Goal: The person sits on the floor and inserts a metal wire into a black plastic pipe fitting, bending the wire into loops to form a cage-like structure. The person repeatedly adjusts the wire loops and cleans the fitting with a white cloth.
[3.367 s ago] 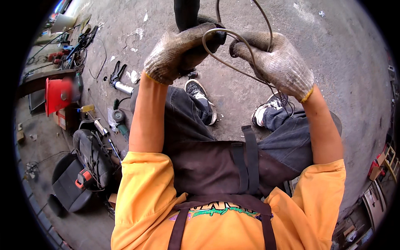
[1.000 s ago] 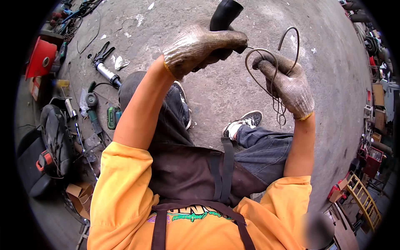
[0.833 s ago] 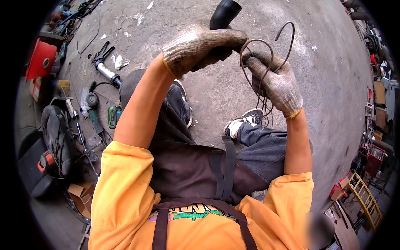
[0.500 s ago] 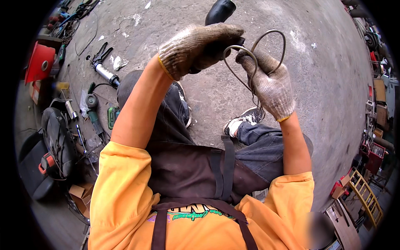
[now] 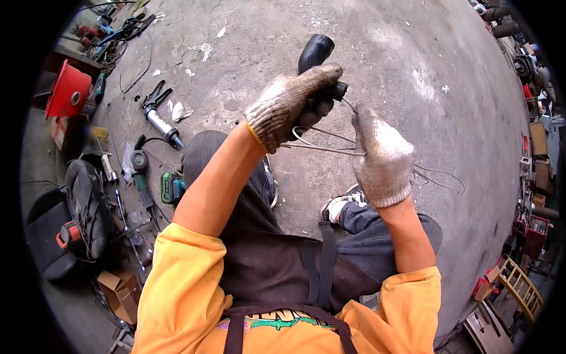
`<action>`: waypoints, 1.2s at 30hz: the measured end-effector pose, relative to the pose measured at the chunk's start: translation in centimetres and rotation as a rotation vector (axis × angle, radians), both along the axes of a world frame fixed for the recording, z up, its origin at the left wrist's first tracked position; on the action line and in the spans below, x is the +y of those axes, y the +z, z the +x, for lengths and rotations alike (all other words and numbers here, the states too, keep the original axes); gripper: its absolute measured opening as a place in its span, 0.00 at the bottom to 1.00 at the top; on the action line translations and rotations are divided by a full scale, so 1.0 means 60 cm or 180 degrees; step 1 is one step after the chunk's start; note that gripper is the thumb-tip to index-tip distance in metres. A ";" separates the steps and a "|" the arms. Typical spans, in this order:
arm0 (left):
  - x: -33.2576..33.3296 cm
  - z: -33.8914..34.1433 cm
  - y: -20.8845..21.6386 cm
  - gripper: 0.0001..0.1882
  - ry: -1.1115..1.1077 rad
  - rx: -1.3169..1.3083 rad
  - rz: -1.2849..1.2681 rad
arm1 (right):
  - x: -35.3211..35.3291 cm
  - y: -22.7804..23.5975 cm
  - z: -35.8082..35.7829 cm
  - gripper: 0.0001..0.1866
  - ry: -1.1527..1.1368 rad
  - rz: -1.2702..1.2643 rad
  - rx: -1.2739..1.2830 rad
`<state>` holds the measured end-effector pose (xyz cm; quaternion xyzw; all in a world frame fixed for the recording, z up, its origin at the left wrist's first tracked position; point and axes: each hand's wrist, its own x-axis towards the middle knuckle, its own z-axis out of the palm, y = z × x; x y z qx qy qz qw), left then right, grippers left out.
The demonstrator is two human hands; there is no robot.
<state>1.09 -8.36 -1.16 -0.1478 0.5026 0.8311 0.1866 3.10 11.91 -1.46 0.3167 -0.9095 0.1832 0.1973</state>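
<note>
My left hand [image 5: 288, 105], in a soiled knitted glove, grips a curved black rubber hose [image 5: 316, 51]. The hose's wide end points up and away; a narrower stub [image 5: 338, 90] sticks out beside my fingertips toward the right. My right hand [image 5: 384, 158], gloved too, is closed on a thin metal wire [image 5: 330, 149]. One length of the wire runs from my right fingertips up to the stub's mouth; whether it goes inside is too small to tell. Other loops pass below my left hand, and a thin tail trails out right of my right hand.
On the concrete floor to the left lie a caulking gun [image 5: 160, 125], an angle grinder [image 5: 141, 177] and a green battery pack [image 5: 172, 187]. A car seat [image 5: 88, 200], a red round part [image 5: 69, 89] and a cardboard box [image 5: 118, 293] stand farther left. A yellow ladder [image 5: 522, 289] is at the right.
Both hands have come lower in view. My right hand has drawn down and away from the stub, and the wire's upright loops now lie sideways between the hands. The hose remains in my left hand.
</note>
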 end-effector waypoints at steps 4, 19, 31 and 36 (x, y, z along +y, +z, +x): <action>-0.002 0.006 0.003 0.15 -0.0004 0.0300 -0.0233 | -0.008 0.001 -0.010 0.13 0.0162 -0.1082 -0.0755; -0.008 0.021 0.008 0.16 -0.0670 0.1583 -0.1058 | 0.044 0.082 -0.046 0.12 -0.0083 -0.1900 -0.4457; 0.001 0.001 -0.025 0.18 -0.0311 -0.0078 -0.0576 | 0.012 -0.017 -0.027 0.11 0.0468 -0.1190 -0.1257; 0.019 -0.005 -0.018 0.17 -0.0047 0.0058 -0.0523 | 0.012 -0.015 -0.022 0.16 0.0160 -0.0100 -0.0296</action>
